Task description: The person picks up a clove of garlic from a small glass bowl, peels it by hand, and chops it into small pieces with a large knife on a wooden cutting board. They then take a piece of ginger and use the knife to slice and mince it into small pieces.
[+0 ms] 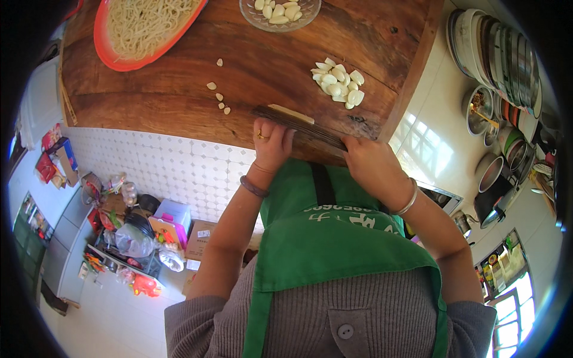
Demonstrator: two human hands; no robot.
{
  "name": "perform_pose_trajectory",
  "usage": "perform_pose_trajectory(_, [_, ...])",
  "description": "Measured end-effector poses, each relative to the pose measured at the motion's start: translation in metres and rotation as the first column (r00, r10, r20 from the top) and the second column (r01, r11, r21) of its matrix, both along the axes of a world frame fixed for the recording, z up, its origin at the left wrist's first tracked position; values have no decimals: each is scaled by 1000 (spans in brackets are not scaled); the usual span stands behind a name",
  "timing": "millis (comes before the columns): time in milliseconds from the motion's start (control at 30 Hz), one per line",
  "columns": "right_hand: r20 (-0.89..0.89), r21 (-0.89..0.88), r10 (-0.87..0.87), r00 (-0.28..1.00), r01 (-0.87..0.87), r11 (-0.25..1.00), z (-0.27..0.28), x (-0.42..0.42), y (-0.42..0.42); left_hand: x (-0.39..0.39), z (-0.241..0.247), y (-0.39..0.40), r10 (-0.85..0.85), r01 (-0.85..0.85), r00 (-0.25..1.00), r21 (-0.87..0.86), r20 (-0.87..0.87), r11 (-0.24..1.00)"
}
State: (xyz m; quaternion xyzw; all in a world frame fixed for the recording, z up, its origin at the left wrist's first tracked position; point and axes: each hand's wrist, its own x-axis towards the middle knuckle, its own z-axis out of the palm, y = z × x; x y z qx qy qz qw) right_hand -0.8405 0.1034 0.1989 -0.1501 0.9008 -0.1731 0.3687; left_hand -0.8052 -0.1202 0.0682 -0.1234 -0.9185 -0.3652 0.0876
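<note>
My right hand (374, 163) grips one end of a dark, flat kitchen knife (304, 127), apparently a cleaver, tilted over the near edge of the wooden table (170, 89). Against the knife's other end, my left hand (272, 142) has its fingers curled; whatever lies beneath them is hidden. A pale strip (293, 114) shows along the blade's far side, its material unclear. Beyond the knife to the right lies a heap of peeled garlic cloves (338, 83). Several small garlic bits (219, 96) lie scattered to the left. More peeled cloves fill a clear glass bowl (281, 22) farther back.
Noodles (145, 29) fill a red-rimmed plate (117, 63) at the back left. A worktop at right bears stacked dishes (497, 58), a metal bowl (478, 109) and pots (491, 172). Bags and boxes (134, 237) crowd the left. A green apron (340, 250) bears writing.
</note>
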Motion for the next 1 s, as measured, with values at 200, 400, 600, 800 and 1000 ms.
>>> perform_pose_trajectory(200, [10,-51,-62,998,63,997,-19,-7,-15,-3,0,3,33,-31,999,58,-26,998])
perform_pose_trajectory(400, [-54,-93,-68,996,63,994,-55,-10,-21,-9,6,7,21,-17,999,91,-36,996])
perform_pose_trajectory(600, [-61,-102,-109,992,102,989,-22,-2,-5,-5,2,6,28,-20,997,110,-70,994])
perform_pose_trajectory(800, [15,1,-113,993,113,994,10,6,-1,0,-3,2,-13,14,998,18,-53,1000])
perform_pose_trajectory(1000, [29,23,-94,995,93,995,6,9,-1,2,-7,1,-3,6,998,58,-55,998])
